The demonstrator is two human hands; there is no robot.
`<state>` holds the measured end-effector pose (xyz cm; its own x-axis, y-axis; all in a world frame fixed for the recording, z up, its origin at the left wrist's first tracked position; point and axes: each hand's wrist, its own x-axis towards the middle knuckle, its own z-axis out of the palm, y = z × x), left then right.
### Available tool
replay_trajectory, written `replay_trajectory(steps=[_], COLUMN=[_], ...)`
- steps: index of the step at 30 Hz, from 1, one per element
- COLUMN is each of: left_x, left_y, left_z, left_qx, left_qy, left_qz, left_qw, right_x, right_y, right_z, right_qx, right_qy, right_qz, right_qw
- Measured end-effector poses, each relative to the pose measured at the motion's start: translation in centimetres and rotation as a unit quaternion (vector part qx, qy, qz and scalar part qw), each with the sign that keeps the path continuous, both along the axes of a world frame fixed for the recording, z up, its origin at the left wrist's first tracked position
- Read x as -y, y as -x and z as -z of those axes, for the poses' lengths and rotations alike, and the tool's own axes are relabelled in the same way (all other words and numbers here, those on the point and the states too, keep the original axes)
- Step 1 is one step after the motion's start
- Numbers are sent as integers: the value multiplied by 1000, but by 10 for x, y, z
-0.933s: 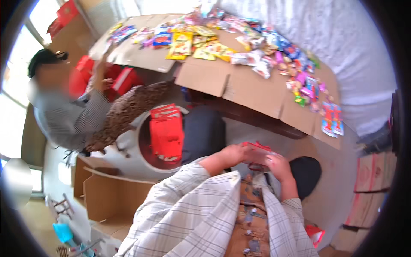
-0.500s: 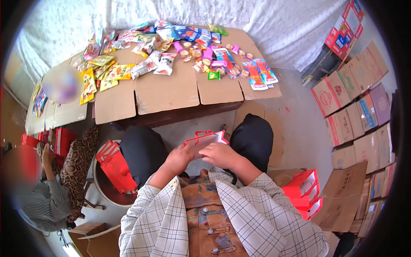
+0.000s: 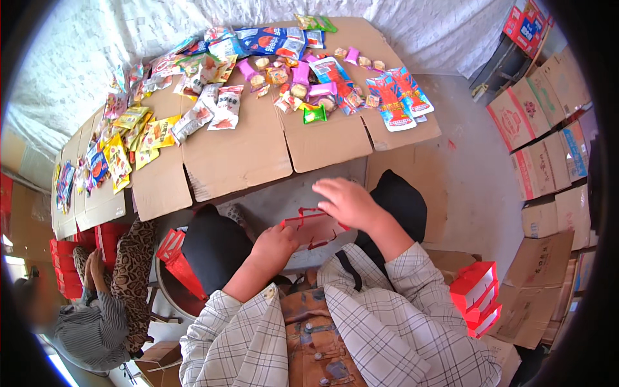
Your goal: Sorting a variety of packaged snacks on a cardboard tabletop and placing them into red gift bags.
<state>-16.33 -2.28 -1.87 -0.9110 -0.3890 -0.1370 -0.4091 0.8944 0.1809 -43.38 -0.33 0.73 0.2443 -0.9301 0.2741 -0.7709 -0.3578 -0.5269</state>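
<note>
A small red paper gift bag (image 3: pixel 314 230) with a pale inside and red handles stands above my lap, its mouth facing up. My left hand (image 3: pixel 274 249) grips its left edge with fingers curled round the rim. Just above the bag's right side is my right hand (image 3: pixel 350 202), its fingers stretched toward the table and nothing seen in them. Ahead, the cardboard-covered table (image 3: pixel 235 158) carries wrapped snacks: red-and-blue packets (image 3: pixel 392 103), a green packet (image 3: pixel 314 114), purple-wrapped pieces (image 3: pixel 300 73), a white-and-red packet (image 3: pixel 225 108) and yellow packets (image 3: pixel 117 161).
More red bags (image 3: pixel 476 293) stand by my right elbow, and others lie in a metal basin (image 3: pixel 162 284) by my left knee. At the far left sits another person (image 3: pixel 90 329), hands together. Stacked cartons (image 3: pixel 548 168) line the right side.
My right hand has lifted off the bag and moved up toward the table. My left hand still holds the bag. The view has shifted, and the other person's head has moved lower.
</note>
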Motion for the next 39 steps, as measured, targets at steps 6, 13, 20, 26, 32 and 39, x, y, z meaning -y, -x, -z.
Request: replay_trajectory(steps=[6,13,20,26,32,39], left_x=[59,106,113,115,108,108], left_y=[33,61,80,82,76,70], left_z=[5,33,39,37,53,44], left_qx=[-3,-10,-135,-49,-112,-63], left_qy=[0,-90,-165,-153,-110,-104], left_qz=[53,-4,-20,16,-9,-4], left_qw=[999,996,977,987,988,993], right_x=[89,148,157,166,156,152], right_y=[35,41,68,74,69,74], right_z=[-19,9,22,11,10,23], right_qx=[-53,-136,-58,-88,-87,-91], right_qy=[37,94,50,66,7,45], right_qz=[58,113,87,171,157,138], right_qw=[996,980,993,979,984,985])
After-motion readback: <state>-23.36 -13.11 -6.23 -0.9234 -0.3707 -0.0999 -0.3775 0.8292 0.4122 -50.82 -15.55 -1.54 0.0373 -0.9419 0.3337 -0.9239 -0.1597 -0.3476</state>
